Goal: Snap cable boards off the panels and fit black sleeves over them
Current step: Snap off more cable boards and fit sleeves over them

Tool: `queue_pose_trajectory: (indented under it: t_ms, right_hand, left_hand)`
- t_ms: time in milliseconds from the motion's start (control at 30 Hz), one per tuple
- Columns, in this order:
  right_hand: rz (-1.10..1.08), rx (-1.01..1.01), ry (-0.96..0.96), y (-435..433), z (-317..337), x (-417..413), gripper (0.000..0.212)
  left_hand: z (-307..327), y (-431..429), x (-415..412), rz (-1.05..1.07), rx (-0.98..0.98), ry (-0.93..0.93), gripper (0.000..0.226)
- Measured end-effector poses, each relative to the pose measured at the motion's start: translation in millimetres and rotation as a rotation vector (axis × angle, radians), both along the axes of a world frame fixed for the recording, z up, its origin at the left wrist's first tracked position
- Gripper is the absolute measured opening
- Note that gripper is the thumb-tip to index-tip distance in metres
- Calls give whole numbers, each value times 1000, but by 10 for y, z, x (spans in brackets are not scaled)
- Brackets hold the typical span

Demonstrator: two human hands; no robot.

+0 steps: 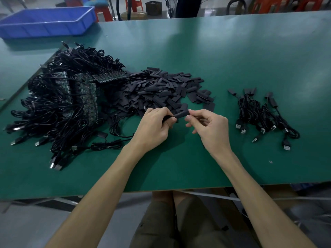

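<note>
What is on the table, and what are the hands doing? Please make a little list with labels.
left hand: grips one end of a black sleeve
right hand: pinches the other end
sleeve pile: loose, just behind the hands
panels: left, under tangled black cables
sleeved cables: small bunch, right
blue bin: far left corner
table: green

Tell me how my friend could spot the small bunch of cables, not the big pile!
Find the green table. Go past the right hand to the table's right side, where a small bunch of cables lies alone. Unlike the huge tangled pile on the left, it is little, with black sleeves at its far ends.
</note>
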State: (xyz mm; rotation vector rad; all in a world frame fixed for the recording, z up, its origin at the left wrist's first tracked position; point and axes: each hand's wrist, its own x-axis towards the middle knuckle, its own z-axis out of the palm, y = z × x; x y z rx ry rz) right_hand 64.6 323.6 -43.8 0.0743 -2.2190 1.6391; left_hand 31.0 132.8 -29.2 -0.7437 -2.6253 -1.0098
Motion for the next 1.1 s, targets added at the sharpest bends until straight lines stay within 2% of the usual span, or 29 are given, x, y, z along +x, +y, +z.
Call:
queue_pose_trajectory:
  t_ms: [233,433,600,800,1100]
  right_hand:
    - [35,-24,1,2,12,2,18]
    - [84,-99,-10,10,45,-1,17]
    - [161,-216,-54,44,80,-35,33]
    - [213,-205,-44,17,59,-33,16]
    - [226,-203,-48,-19,71,2,14]
  left_hand:
    - [1,3,-2,-10,-91,20,10]
    - [-3,10,-14,-12,-73,34,12]
    - [-9,5,-49,-28,-34,-1,13]
    - [9,-6,-33,-54,-51,-24,13]
    - [23,-22,-12,-52,-53,-38,8]
